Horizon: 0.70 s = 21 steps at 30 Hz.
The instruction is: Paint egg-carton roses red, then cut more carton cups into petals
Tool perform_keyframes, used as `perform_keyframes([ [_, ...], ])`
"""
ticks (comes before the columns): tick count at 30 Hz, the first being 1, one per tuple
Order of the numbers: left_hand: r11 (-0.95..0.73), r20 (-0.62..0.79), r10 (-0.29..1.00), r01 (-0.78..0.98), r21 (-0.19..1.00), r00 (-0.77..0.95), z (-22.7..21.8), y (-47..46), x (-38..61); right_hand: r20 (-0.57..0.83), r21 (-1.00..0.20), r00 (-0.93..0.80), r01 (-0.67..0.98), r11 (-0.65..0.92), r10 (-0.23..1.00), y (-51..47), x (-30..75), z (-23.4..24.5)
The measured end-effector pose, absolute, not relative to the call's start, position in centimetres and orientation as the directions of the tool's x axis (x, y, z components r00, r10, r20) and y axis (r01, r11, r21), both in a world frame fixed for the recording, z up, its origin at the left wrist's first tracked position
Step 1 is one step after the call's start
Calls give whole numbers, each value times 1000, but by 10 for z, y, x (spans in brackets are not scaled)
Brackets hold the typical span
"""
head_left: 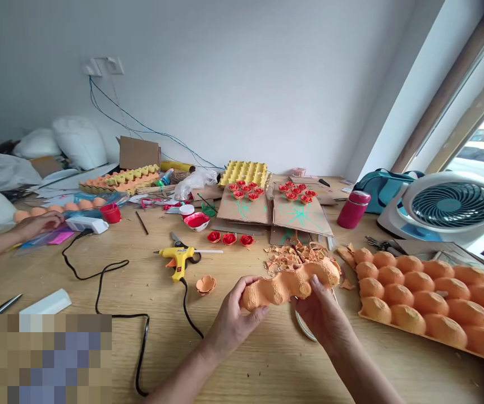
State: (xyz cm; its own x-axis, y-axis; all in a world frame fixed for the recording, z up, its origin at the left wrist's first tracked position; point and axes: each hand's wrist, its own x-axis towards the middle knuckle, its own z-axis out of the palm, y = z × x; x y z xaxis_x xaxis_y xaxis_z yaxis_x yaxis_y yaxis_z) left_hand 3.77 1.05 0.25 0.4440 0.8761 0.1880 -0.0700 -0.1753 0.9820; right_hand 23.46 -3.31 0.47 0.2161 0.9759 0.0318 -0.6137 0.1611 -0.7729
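Note:
Between both hands I hold a strip of orange egg carton point(289, 285), tilted up to the right above the table. My left hand point(242, 308) grips its left end, thumb along the lower edge. My right hand point(324, 307) pinches it near the right end. Behind the strip lies a heap of torn orange carton scraps point(286, 255). An orange cup-shaped flower piece point(205, 285) sits left of my left hand, near a yellow glue gun point(178, 262) and scissors point(191, 255). On the right lies a large orange egg tray point(429, 300), bumps upward.
Red paper roses point(229, 239) lie behind the glue gun. Cardboard panels point(246, 209) bear red flowers. A fan point(452, 205) and red bottle point(354, 209) stand right. Another person's hand point(46, 221) is at far left, near a power strip point(87, 225). Black cable point(143, 348) crosses the table.

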Motion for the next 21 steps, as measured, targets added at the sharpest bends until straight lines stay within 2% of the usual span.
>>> perform_keyframes([
  [6, -93, 129, 926, -116, 989, 356, -5, 16, 41, 69, -766, 32, -639, 73, 997, -37, 220, 3],
  [15, -61, 89, 886, -75, 995, 454, 1, 5, 45, -90, -772, 203, -633, 61, 975, -42, 208, -2],
  [21, -56, 66, 906, -34, 998, 417, 4, 1, 45, -90, -756, 212, -650, 71, 973, -46, 203, -2],
])
